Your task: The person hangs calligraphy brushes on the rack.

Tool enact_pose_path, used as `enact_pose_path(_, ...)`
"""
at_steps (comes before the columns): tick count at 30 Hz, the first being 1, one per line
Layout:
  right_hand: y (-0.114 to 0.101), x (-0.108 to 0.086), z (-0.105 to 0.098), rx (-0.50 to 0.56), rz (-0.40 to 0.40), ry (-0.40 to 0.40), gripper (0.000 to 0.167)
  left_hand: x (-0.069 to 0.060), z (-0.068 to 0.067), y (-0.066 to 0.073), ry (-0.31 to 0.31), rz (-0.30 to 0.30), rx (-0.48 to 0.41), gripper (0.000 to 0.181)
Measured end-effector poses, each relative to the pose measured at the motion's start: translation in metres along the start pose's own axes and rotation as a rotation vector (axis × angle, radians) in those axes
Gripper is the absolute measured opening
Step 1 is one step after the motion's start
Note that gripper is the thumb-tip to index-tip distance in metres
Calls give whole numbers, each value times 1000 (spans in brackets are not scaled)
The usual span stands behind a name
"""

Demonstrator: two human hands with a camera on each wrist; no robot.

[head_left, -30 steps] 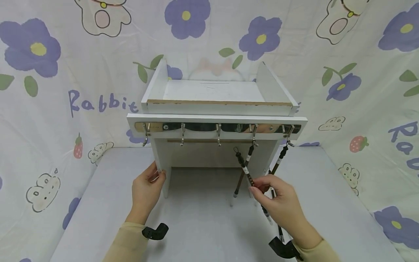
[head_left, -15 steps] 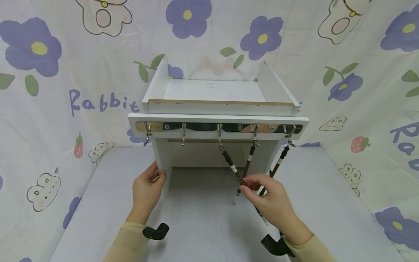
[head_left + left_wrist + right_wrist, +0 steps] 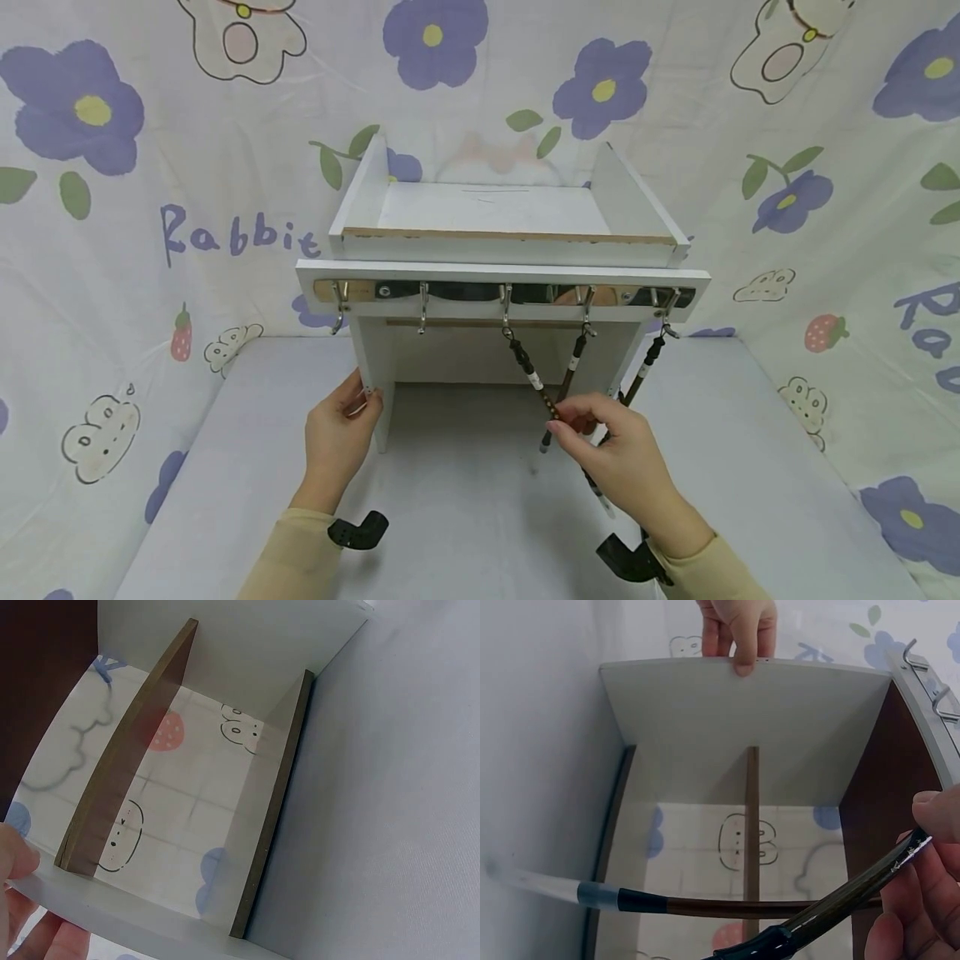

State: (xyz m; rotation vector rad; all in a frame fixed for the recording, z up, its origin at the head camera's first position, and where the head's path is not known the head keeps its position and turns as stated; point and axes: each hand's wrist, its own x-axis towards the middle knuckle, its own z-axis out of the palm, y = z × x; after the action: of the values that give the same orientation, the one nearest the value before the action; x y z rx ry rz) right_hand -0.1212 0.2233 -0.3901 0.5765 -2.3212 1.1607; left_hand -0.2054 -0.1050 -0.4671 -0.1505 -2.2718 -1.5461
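My right hand [image 3: 624, 462] pinches the shaft of a dark writing brush [image 3: 527, 367] between thumb and fingers. The brush slants up to the left, its small cord loop at the tip of the middle hook [image 3: 506, 307]; whether the loop is over the hook I cannot tell. A second brush [image 3: 573, 360] hangs from the hook to the right, and a third brush [image 3: 643, 367] from the rightmost one. In the right wrist view a hanging brush [image 3: 727, 907] with a pale tip crosses behind the held brush [image 3: 847, 900]. My left hand [image 3: 339, 446] grips the white rack's left side panel [image 3: 372, 354].
The white rack [image 3: 502, 252] has an open top tray and a metal hook strip along its front. Two hooks at the left, one of them the far-left hook [image 3: 339, 308], carry no brush. Wooden crossbars [image 3: 135, 750] span the rack underneath. A patterned cloth [image 3: 247, 167] stands behind.
My right hand has moved left with the brush, bringing its loop from near the second hook from the right to the middle hook. The left hand stays on the side panel.
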Motion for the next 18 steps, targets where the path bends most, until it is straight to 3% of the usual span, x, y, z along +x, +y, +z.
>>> enact_pose_path(18,2,1,2,-22,37,0,26,0,0,0,-5,-7,23,43)
